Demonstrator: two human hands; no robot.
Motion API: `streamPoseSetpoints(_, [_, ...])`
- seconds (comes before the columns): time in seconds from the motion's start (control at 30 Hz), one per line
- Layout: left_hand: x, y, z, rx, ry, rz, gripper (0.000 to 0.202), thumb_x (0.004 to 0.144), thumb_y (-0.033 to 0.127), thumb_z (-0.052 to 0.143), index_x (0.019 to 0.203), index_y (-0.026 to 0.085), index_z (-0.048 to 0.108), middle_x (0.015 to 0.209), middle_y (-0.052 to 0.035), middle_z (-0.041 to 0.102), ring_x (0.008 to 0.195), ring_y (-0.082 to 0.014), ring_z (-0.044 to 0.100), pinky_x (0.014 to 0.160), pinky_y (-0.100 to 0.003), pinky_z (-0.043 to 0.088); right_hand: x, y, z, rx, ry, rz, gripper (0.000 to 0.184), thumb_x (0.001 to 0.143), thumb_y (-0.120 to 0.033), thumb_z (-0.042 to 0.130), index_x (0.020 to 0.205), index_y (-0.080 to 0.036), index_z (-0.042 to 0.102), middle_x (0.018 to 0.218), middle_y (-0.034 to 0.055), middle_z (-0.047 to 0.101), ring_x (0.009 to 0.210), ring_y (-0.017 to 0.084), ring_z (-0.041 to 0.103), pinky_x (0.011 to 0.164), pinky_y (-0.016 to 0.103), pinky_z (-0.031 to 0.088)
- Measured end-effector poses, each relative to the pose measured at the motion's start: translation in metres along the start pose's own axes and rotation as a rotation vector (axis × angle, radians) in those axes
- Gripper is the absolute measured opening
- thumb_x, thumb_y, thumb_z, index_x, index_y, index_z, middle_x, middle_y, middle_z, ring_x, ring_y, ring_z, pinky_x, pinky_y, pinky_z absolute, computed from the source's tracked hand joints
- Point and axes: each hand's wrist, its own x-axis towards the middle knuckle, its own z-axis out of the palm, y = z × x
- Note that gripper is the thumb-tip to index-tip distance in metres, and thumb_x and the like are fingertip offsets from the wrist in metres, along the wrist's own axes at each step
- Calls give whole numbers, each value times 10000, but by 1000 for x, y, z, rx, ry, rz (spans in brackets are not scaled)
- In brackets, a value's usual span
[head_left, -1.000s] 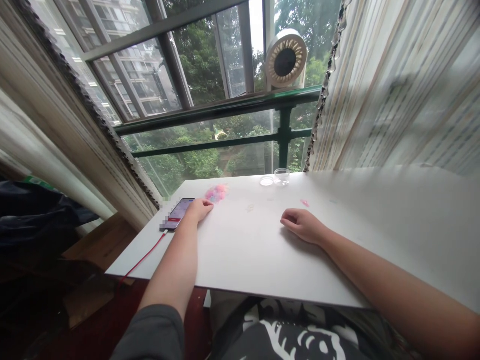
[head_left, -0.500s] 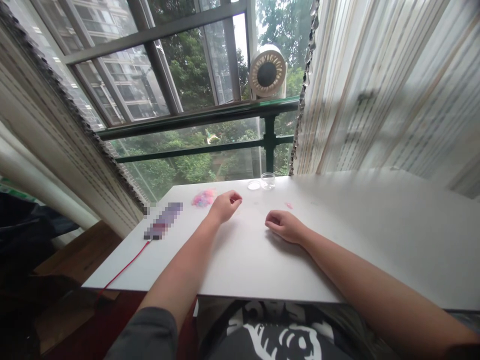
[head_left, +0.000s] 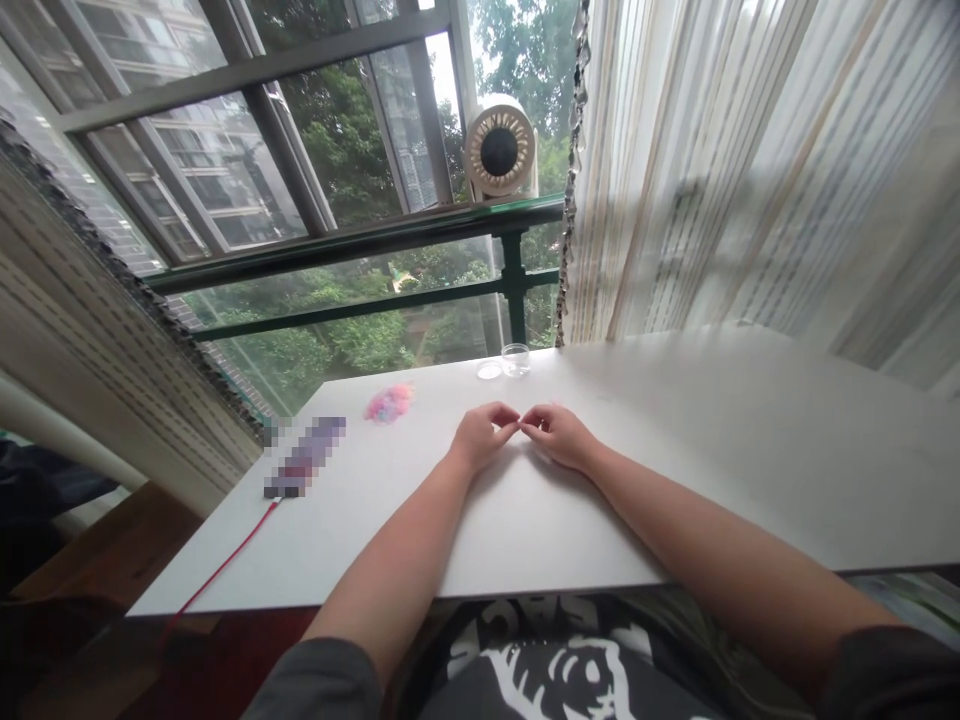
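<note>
My left hand (head_left: 481, 438) and my right hand (head_left: 559, 434) meet at the middle of the white table (head_left: 675, 480), fingertips pinched together and nearly touching each other. Whatever they pinch is too small to make out. A small heap of pink and coloured bits (head_left: 388, 402) lies to the left of my left hand. A small clear jar (head_left: 515, 359) and its round lid (head_left: 489, 371) stand beyond my hands near the table's far edge.
A phone (head_left: 305, 470) on a red cable (head_left: 217, 573) lies at the table's left. A round white fan (head_left: 500, 150) sits on the green window rail. Striped curtains hang at left and right; the right curtain (head_left: 750, 170) reaches the table.
My left hand left the phone, moved right past the coloured heap and met my right hand. My right hand shifted slightly left. The view swung to the right.
</note>
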Motion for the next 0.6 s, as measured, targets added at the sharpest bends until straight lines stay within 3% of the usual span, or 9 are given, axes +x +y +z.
streamPoseSetpoints(0.2, [1,-4,-1,31,-28,52,133,717,266,570,807,186,625,766,-2,661,683,-103,594,671,-224,457,-1,0,1,-28,-17,-15,179,721,-302,481,731,-173,605,666,-8,618,550,98,475,859,356,314])
streamPoseSetpoints(0.4, [-1,-5,-2,36,-27,45,126,714,246,568,812,189,623,758,4,659,678,-100,592,670,-223,457,0,2,1,-70,-10,-14,181,722,-304,465,710,-181,597,640,-19,607,543,96,479,971,416,182])
streamPoseSetpoints(0.6, [-1,-4,-2,26,-36,48,126,705,236,569,805,183,625,762,-2,659,682,-102,593,675,-225,460,0,3,2,-73,-4,-18,154,705,-275,477,692,-177,594,629,-27,596,550,88,479,959,406,207])
